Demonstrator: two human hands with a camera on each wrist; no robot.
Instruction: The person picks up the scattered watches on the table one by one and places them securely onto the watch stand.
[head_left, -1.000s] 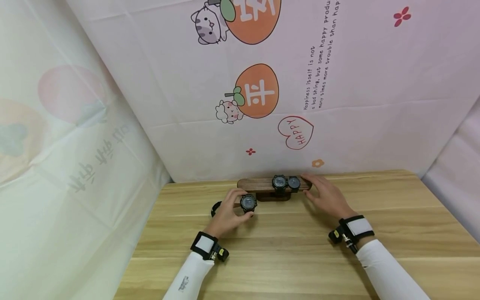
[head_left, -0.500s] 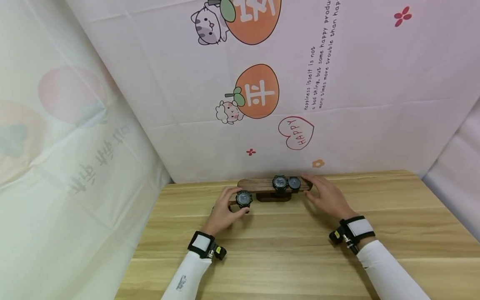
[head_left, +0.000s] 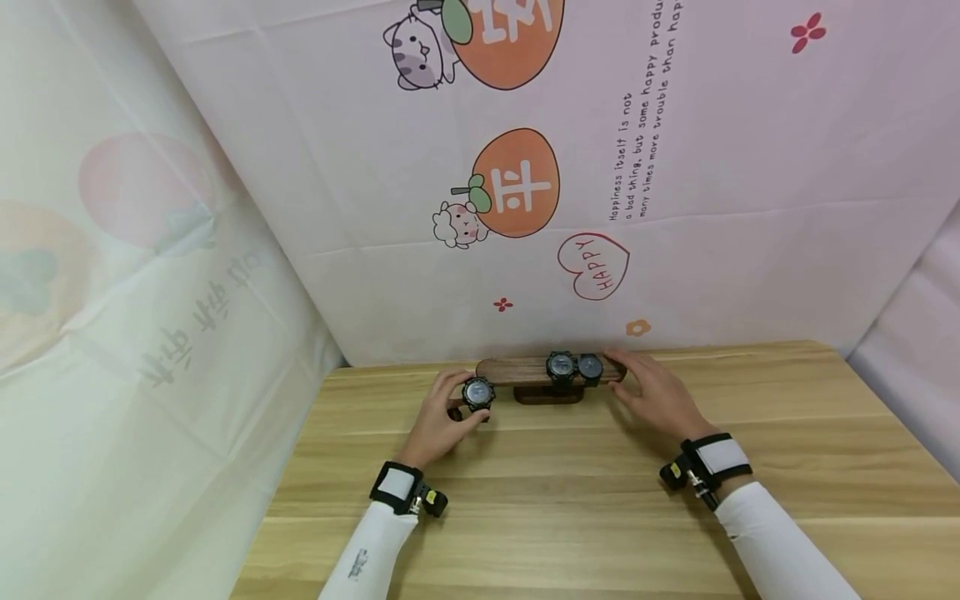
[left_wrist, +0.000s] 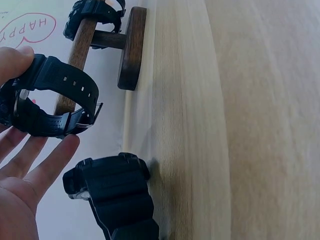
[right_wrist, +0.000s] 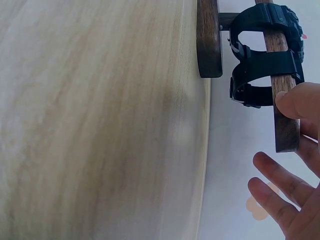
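A black wristwatch (head_left: 478,392), its strap buckled into a loop, is pinched between the thumb and fingers of my left hand (head_left: 431,427) at the left end of a dark wooden watch stand (head_left: 517,370). In the left wrist view the bar's end (left_wrist: 65,103) shows through the loop of that watch's strap (left_wrist: 77,75). My right hand (head_left: 657,395) grips the opposite end of the bar, thumb on the near face. Beside it, two more black watches hang on the bar: a larger one (head_left: 560,365) and a smaller one (head_left: 590,367).
Another black watch (left_wrist: 117,195) stands on the light wood table (head_left: 555,500) below my left hand, mostly hidden in the head view. The stand's base (head_left: 548,395) rests near the back edge. A printed white cloth (head_left: 420,300) rises behind it.
My left hand has carried its watch left and slightly up, from in front of the bar to its left end. My right hand stays at the bar's right end.
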